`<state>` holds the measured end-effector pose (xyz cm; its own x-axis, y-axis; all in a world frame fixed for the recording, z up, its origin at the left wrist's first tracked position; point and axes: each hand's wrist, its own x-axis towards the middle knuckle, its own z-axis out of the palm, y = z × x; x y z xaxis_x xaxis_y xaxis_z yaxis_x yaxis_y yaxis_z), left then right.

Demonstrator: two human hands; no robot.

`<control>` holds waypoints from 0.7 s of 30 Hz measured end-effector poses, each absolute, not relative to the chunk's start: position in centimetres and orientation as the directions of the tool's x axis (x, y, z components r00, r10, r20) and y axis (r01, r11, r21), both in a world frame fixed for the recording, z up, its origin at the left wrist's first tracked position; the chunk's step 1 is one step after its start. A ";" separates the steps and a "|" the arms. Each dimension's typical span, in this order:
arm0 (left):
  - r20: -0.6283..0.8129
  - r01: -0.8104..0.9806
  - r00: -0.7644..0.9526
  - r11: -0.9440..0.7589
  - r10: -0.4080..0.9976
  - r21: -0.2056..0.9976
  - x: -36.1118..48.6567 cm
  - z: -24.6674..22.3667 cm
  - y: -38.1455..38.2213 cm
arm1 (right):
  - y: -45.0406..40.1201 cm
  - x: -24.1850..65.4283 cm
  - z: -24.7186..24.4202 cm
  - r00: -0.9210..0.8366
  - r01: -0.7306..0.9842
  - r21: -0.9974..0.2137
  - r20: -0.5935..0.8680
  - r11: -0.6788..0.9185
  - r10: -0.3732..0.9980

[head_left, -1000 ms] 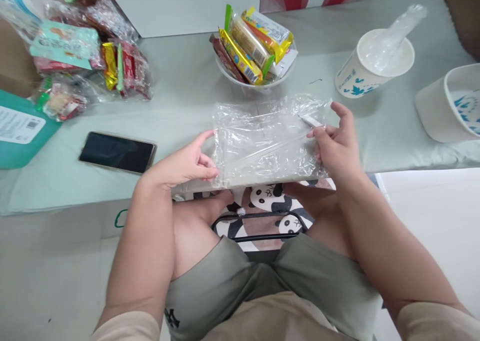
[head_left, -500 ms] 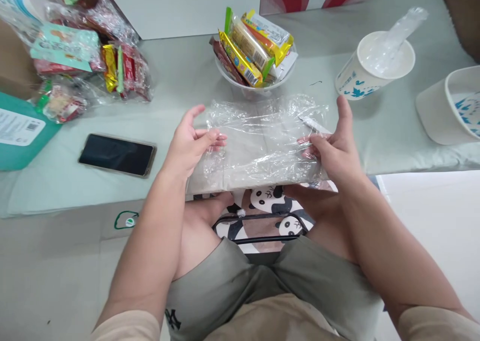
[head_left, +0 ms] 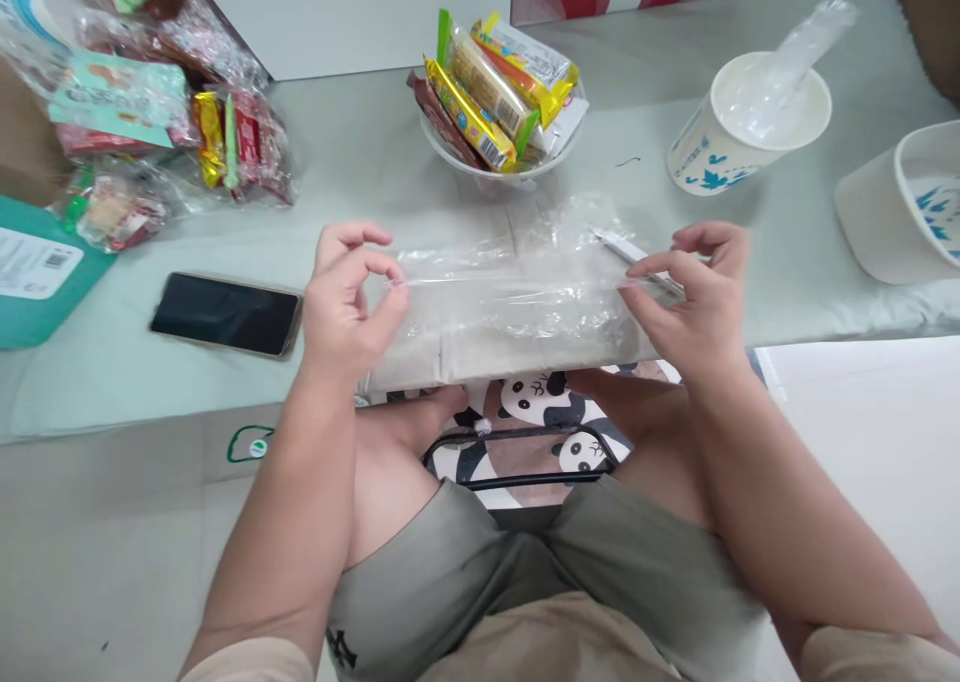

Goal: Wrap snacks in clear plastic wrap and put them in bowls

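Note:
A clear plastic sheet or bag [head_left: 510, 297] is stretched sideways above the front of the cloth-covered table. At its left end, my left hand [head_left: 352, 297] pinches the edge between thumb and index finger. My right hand [head_left: 694, 292] pinches the other end the same way. A white pen-like tool [head_left: 621, 246] lies beside my right hand, partly hidden by it. Just behind the plastic sits a clear bowl [head_left: 499, 177] of wrapped snacks [head_left: 487, 102].
A phone [head_left: 225, 314] lies left of my left hand. Packaged snacks [head_left: 247, 147] and a teal package [head_left: 45, 277] are at the far left. A paper cup [head_left: 701, 152] holding clear plastic and a white tub [head_left: 874, 207] stand on the right.
My hands have moved apart and now pinch the plastic. It has gone from lying spread and crumpled to being pulled taut along one edge.

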<state>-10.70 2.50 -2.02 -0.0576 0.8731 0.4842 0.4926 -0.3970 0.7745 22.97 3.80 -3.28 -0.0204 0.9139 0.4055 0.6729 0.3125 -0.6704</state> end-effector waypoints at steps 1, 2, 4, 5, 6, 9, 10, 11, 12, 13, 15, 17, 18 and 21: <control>0.489 0.387 -0.066 -0.429 0.870 0.816 -10.3 -1.9 2.4 | 3.7 22.9 -3.0 -0.031 0.663 -0.668 0.427 0.338 0.904; 0.488 0.276 -0.081 -0.451 0.869 0.849 -9.9 -1.7 2.3 | 3.6 22.8 -2.7 -0.043 0.624 -0.694 0.427 0.358 0.903; 0.450 0.094 -0.146 -0.441 0.881 0.893 -9.0 -1.3 1.8 | 3.4 22.6 -2.2 -0.045 0.428 -0.840 0.349 0.334 0.936; 0.413 0.042 -0.182 -0.413 0.892 0.910 -8.6 -1.1 1.5 | 3.3 22.4 -2.0 -0.040 0.277 -0.924 0.264 0.265 0.964; 0.357 0.018 -0.210 -0.362 0.910 0.932 -8.2 -1.0 1.3 | 3.3 22.3 -1.9 -0.034 0.120 -0.980 0.153 0.156 0.988; 0.154 0.029 -0.258 -0.151 0.954 0.988 -7.2 -1.0 1.3 | 3.5 21.7 -1.9 0.028 -0.190 -0.968 -0.170 -0.162 0.985; 0.087 0.036 -0.270 -0.081 0.959 0.996 -7.0 -1.1 1.6 | 3.6 21.5 -2.0 0.034 -0.227 -0.944 -0.253 -0.239 0.967; 0.030 0.035 -0.287 -0.021 0.957 0.999 -6.9 -1.3 2.0 | 3.7 21.4 -2.1 0.016 -0.235 -0.923 -0.318 -0.306 0.948; -0.009 0.030 -0.314 0.019 0.949 0.999 -6.9 -1.4 2.4 | 3.7 21.3 -2.2 -0.033 -0.216 -0.905 -0.367 -0.365 0.930; -0.029 0.027 -0.341 0.040 0.940 0.999 -6.9 -1.6 2.8 | 3.7 21.3 -2.2 -0.113 -0.169 -0.892 -0.404 -0.418 0.908; -0.039 0.049 -0.378 0.062 0.925 0.997 -7.2 -1.8 3.6 | 3.7 21.3 -2.3 -0.263 -0.043 -0.878 -0.451 -0.477 0.853; -0.023 0.102 -0.391 0.068 0.920 0.992 -7.7 -1.8 3.9 | 3.7 21.3 -2.3 -0.290 0.009 -0.878 -0.461 -0.479 0.839; -0.021 0.128 -0.387 0.076 0.922 0.989 -8.0 -1.8 3.9 | 3.7 21.4 -2.4 -0.261 0.004 -0.885 -0.451 -0.466 0.854; -0.082 0.138 -0.353 0.139 0.932 0.981 -8.6 -1.8 3.8 | 4.2 21.5 -2.3 -0.108 -0.090 -0.915 -0.384 -0.394 0.917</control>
<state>-8.63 3.76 -1.82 -0.3535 0.9318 -0.0823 0.1376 0.1389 0.9807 21.47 4.17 -2.30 -0.1082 0.9168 -0.3843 -0.0898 -0.3941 -0.9147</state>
